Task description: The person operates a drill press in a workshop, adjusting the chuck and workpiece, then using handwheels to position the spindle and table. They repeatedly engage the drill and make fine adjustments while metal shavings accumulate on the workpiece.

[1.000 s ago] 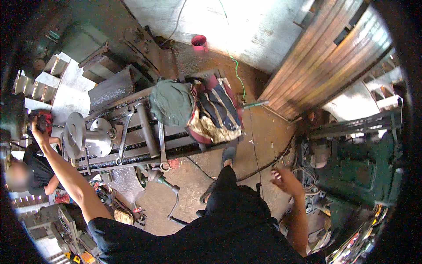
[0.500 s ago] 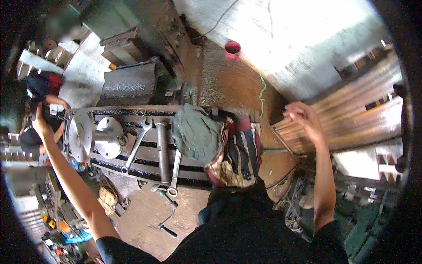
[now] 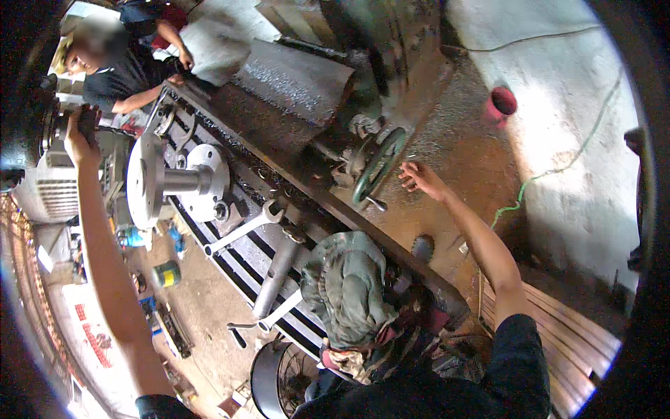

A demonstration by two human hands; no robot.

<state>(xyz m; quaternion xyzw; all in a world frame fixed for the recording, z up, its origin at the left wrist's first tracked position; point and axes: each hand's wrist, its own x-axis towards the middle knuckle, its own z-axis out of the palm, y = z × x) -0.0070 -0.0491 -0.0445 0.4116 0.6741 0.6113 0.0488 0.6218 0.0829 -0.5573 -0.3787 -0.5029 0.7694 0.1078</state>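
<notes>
My left hand [image 3: 82, 140] is raised at the far left, its fingers closed against a dark part of the machine head [image 3: 28, 129]; what they grip is hard to make out. My right hand [image 3: 422, 180] hangs in the air just right of a green-rimmed handwheel [image 3: 380, 167], apart from it, fingers loosely spread and holding nothing. Between my arms runs the slotted machine table [image 3: 241, 262]. On it stand a flanged metal workpiece [image 3: 185, 183], a large wrench [image 3: 244, 230], a round steel bar [image 3: 276, 279], a second wrench [image 3: 283, 311] and a crumpled grey-green cloth [image 3: 349, 279].
A person in a dark shirt [image 3: 122, 87] is at the table's far left end, with another dark-clad person behind. A red bucket [image 3: 500, 108] and a green cord [image 3: 518, 202] lie by the wall. A slatted wooden bench [image 3: 558, 328] stands at right, a dark drum [image 3: 269, 380] below the table.
My view has turned, so the table now slants down to the right. My right hand has come near the handwheel. At the left, the person appears closer and larger.
</notes>
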